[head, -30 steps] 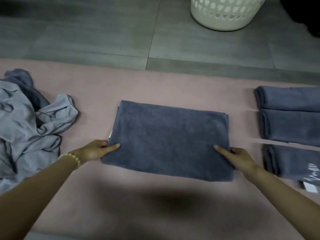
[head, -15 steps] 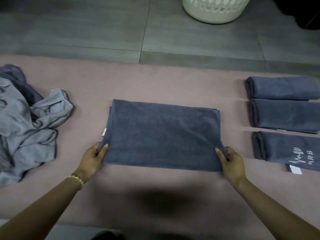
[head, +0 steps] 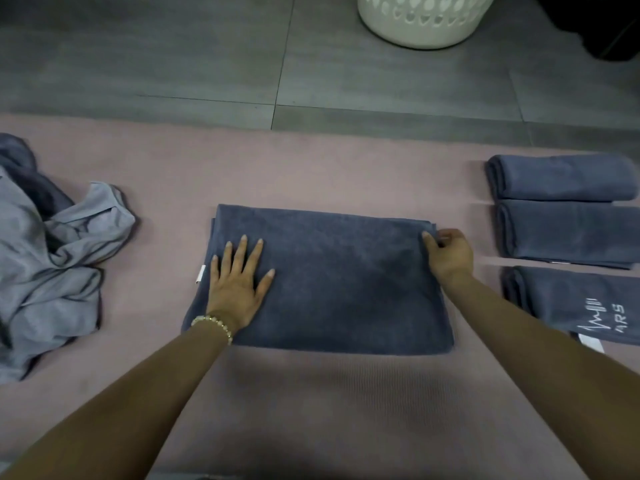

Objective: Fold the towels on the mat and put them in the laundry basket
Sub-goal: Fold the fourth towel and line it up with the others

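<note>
Pink mat (head: 311,168), centre: a half-folded towel (head: 346,282) lies pinned under the left grip (head: 239,285), fingers spread flat; the right grip (head: 450,252) apparently pinches its far-right corner. Firm pinning should keep the next fold square.

Two bare forearms (head: 138,393) are recorded, uncovered down to the frame edge. A bracelet (head: 212,323) of small pale, gold-toned beads is worn at the left wrist. Longish, pale fingernails (head: 243,238) are noted on the left hand (head: 239,289).
</note>
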